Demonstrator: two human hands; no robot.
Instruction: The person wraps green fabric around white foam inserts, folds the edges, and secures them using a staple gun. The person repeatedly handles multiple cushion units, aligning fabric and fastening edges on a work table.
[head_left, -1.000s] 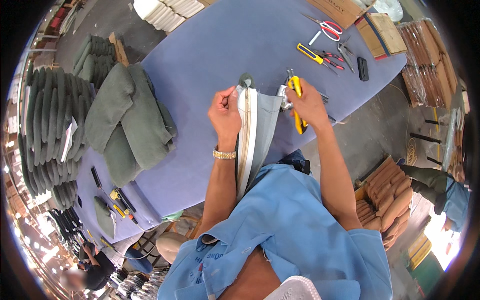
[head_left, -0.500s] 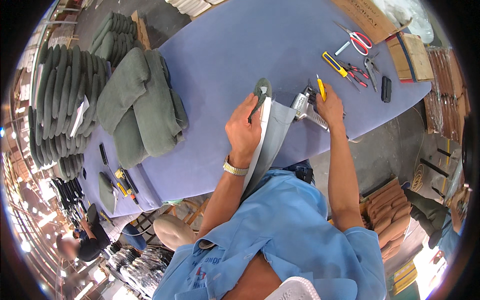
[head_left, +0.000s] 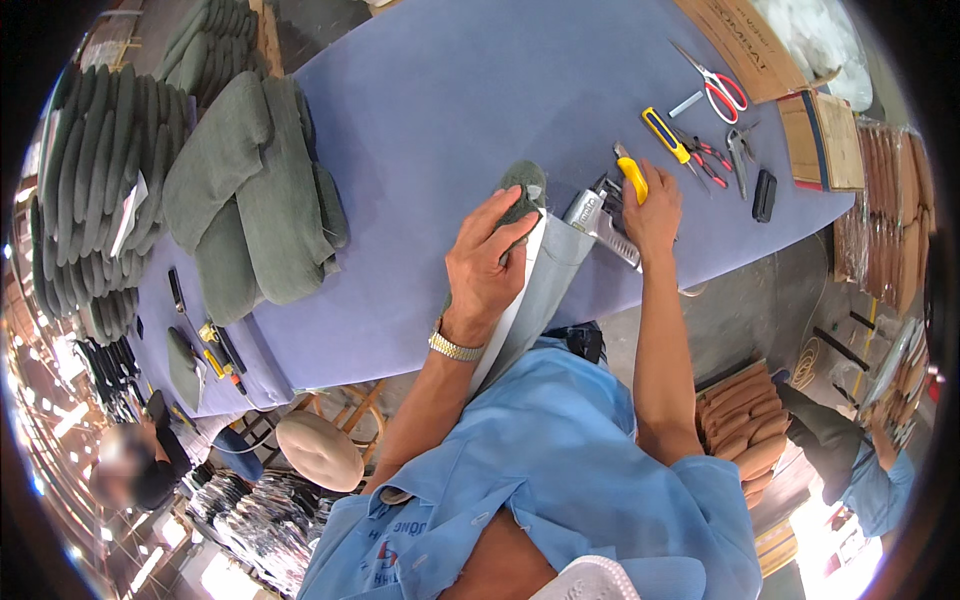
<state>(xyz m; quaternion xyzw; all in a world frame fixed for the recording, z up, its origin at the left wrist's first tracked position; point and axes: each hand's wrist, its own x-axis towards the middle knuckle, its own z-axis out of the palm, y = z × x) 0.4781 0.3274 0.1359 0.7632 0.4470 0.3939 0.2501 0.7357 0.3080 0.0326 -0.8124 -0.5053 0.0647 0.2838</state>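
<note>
My left hand, with a watch on its wrist, grips a dark green fabric-covered padded piece near its far end. A pale strip and grey cloth run from there back toward my body. My right hand is closed around a yellow utility knife, whose far end points away from me; no bare blade shows. Just left of and beneath that hand, a silver staple gun lies on the table, its nose close to the grey cloth.
On the blue-covered table lie red-handled scissors, a yellow screwdriver, pliers and a black block. Green cushions are piled at left. A cardboard box stands far right. Other people work at both sides.
The knife has tipped toward the left and its blade no longer shows. My left fingers have shifted over the padded piece's end, folding the fabric there. The whole view has moved slightly.
</note>
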